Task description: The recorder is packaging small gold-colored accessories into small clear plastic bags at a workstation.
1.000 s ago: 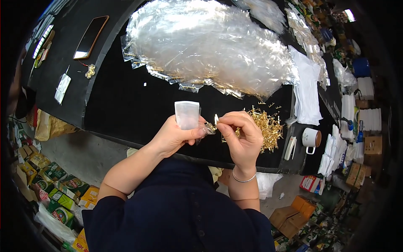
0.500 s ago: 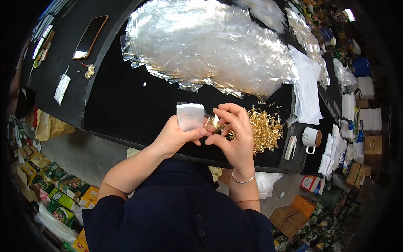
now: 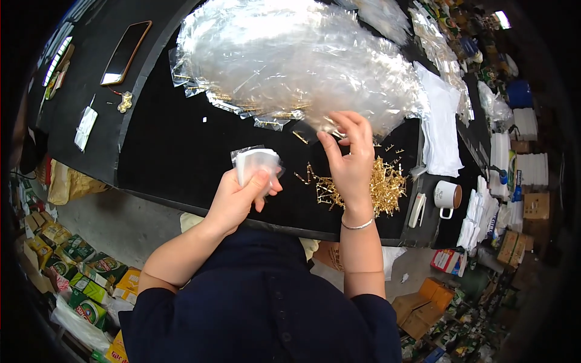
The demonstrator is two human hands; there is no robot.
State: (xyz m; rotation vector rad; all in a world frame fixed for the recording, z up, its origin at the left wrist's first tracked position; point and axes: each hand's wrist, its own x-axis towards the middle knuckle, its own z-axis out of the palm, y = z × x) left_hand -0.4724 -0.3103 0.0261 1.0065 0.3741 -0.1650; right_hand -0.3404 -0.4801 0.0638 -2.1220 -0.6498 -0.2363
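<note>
My left hand grips a stack of small clear plastic bags, thumb pressed across its front, above the near part of the black table. Further right and farther out, my right hand pinches a small clear bag at its fingertips. A short gold strip shows at that bag's lower end; the exact grip is partly blurred. Below this hand lies a heap of small gold metal pieces, with a few loose ones to its left. Beyond stretches a large pile of clear bags with gold strips along its near edge.
A white mug and a white stapler-like tool stand right of the gold heap. White plastic sheets lie behind them. A phone with a charm rests at far left. Cartons crowd the floor.
My right hand has moved away from the left, outward to the bag pile's near edge, with the small bag. My left hand has shifted left with its stack.
</note>
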